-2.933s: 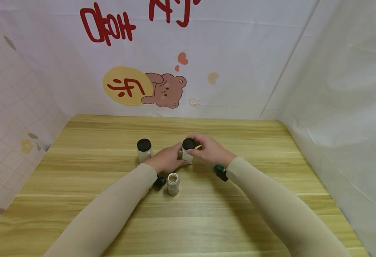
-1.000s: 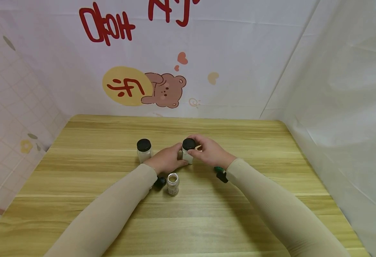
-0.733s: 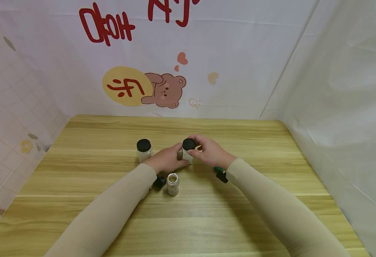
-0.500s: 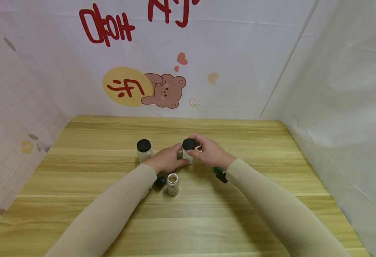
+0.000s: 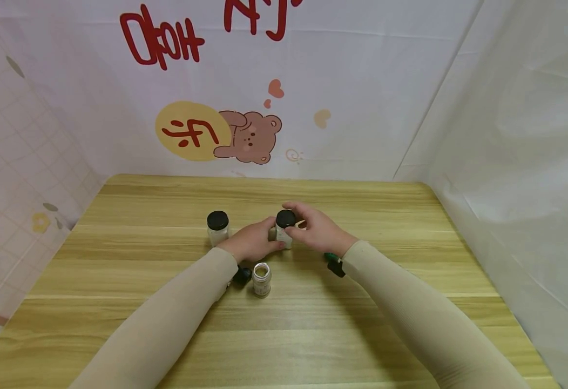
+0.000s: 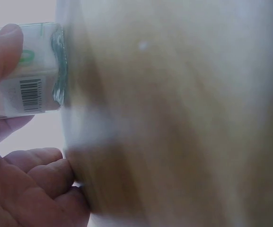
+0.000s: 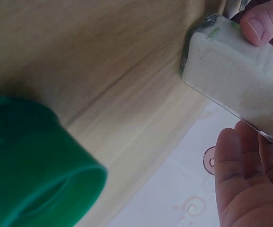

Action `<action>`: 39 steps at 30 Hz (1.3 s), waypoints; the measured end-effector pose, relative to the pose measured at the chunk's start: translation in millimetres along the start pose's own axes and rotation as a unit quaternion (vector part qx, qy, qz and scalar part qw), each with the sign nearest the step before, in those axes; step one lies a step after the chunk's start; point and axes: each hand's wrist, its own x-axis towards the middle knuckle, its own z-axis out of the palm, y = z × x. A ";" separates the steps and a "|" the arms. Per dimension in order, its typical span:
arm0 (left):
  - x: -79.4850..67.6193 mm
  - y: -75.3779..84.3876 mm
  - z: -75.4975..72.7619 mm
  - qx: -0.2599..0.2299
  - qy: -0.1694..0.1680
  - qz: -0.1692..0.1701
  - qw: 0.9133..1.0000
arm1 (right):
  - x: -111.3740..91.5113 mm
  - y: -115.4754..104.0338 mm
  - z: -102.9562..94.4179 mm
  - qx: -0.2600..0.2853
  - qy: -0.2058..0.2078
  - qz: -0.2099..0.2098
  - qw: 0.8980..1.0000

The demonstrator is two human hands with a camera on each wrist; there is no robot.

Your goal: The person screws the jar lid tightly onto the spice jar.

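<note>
My left hand grips the body of a square glass jar with pale powder in it, its thumb across the side. The barcode on that jar shows in the left wrist view, its base close to the tabletop. Around the jar's black lid curl the thumb and fingers of my right hand, with the thumb at the near edge. How firmly these fingers touch the lid is hard to see. A second black-lidded jar of pale contents stands behind my left wrist.
Nearer on the wooden table stands a small uncapped glass bottle. A hollow green cap lies beside my right wrist. Dark objects, partly hidden, sit under both wrists. A printed white cloth hangs behind the table.
Over the last half second my right fingers have shifted slightly around the lid, the index finger lifting a little away from it. The left hand and the jars stay in place.
</note>
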 end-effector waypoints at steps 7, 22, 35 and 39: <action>-1.3 1.6 -0.6 0.003 0.000 -0.003 1.000 | -0.5 -1.7 0.5 0.004 0.005 -0.010 1.000; 0.9 -0.5 1.0 0.006 -0.001 0.000 1.000 | -0.1 0.9 1.6 0.003 0.009 -0.001 1.000; 1.1 -1.5 2.8 0.014 0.015 0.016 1.000 | -0.6 3.4 4.9 -0.003 0.020 -0.001 1.000; 1.4 -1.7 2.7 0.017 0.013 0.015 1.000 | -0.7 4.1 5.4 -0.002 0.019 0.005 1.000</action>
